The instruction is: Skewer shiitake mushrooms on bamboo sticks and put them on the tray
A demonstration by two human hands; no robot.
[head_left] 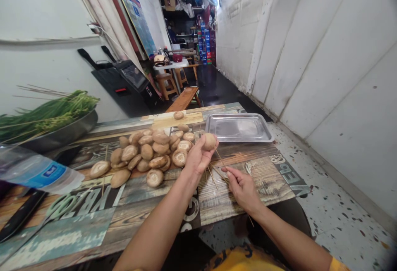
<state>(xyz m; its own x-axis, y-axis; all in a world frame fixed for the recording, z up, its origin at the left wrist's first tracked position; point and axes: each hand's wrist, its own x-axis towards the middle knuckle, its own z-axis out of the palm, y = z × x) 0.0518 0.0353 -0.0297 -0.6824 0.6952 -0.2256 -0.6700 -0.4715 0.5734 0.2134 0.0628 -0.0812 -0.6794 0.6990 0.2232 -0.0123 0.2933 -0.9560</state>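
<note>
And here at the middle of the scene, a shiitake mushroom (210, 141) is sitting above the desk (149, 213), with the left hand (198, 157) curling thumb and fingers around it! The right hand (243, 188), nearer and to the right, is pinching a thin bamboo skewer (220, 159) between thumb and forefinger, and the skewer is slanting up towards that mushroom; whether its tip is piercing the cap, I cannot tell. Below, loose skewers (212, 175) are lying crisscross on the desk. Just left, a big mushroom pile (147, 152) is spreading, while one lone mushroom (178, 115) is resting beyond it. On the far right, a shallow metal tray (269, 139) is gleaming. Out left, a labelled plastic bottle (46, 174) is standing out above green-handled scissors (62, 205), and farther back a metal bowl (83, 122) is brimming with leafy greens (62, 114). Beyond the desk, a wooden bench (184, 98) is stretching away.
</note>
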